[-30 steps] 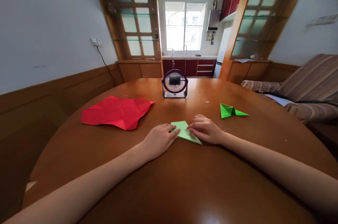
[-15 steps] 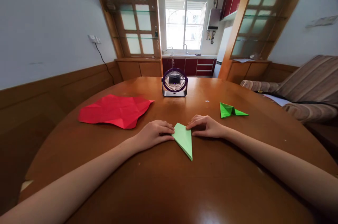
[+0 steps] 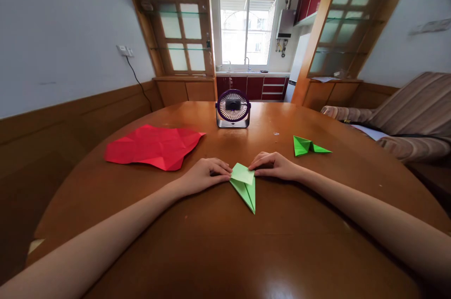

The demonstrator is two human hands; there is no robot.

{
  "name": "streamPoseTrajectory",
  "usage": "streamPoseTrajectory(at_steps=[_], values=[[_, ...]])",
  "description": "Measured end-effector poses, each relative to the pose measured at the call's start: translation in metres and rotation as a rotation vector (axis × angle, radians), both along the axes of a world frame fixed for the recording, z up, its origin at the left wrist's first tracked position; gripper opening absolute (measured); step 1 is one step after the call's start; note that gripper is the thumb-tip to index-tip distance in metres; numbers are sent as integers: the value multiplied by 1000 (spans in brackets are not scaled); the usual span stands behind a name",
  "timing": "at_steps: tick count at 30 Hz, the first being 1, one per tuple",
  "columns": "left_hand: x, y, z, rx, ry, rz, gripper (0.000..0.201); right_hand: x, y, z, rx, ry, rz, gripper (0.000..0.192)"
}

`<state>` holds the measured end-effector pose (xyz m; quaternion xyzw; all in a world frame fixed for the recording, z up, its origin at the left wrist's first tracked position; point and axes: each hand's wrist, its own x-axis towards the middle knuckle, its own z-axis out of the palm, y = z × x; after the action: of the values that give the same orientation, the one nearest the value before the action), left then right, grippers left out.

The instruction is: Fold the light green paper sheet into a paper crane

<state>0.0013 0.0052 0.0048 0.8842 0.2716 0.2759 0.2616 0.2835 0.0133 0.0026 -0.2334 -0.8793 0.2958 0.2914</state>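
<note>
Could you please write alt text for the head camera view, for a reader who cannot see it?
Left hand and right hand press a pale green folded paper on a round wooden table. Around it lie a creased red sheet, a green origami piece and a small fan.

Round wooden table (image 3: 225,252): red paper (image 3: 153,146), fan (image 3: 233,110), two green folded papers (image 3: 244,182).

There is only one view, from the person's head. It looks forward and a little down over the round table (image 3: 225,252), close to its near edge, toward the small fan (image 3: 233,109) and probably a kitchen window (image 3: 246,31) far behind.
</note>
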Motion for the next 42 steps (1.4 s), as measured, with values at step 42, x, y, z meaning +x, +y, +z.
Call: streamPoseTrajectory(at_steps=[42], values=[[13, -16, 2, 171, 582, -32, 76, -17, -16, -9, 704, -286, -273, 21]])
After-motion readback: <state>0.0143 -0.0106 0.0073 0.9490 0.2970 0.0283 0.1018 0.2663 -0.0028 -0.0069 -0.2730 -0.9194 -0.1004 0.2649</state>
